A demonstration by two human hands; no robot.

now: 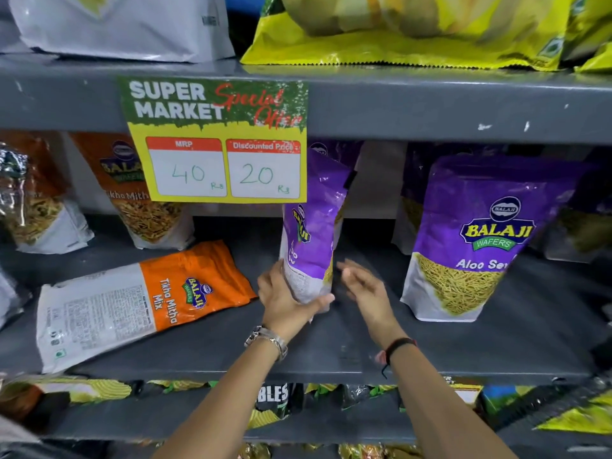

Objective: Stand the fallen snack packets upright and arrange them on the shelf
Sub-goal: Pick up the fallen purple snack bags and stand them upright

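Observation:
My left hand (286, 301) grips the lower end of a purple Aloo Sev packet (313, 226), which stands upright and turned edge-on on the grey shelf (331, 352). My right hand (362, 288) hovers just right of that packet, fingers apart, holding nothing. An orange Tikha Mitha Mix packet (132, 303) lies flat on the shelf to the left. A second purple Aloo Sev packet (480, 236) stands upright on the right, facing forward.
Two orange packets (139, 193) stand at the back left, and more purple packets (414, 180) at the back right. A yellow price sign (218, 140) hangs from the upper shelf's edge. Yellow packets fill the shelves above and below.

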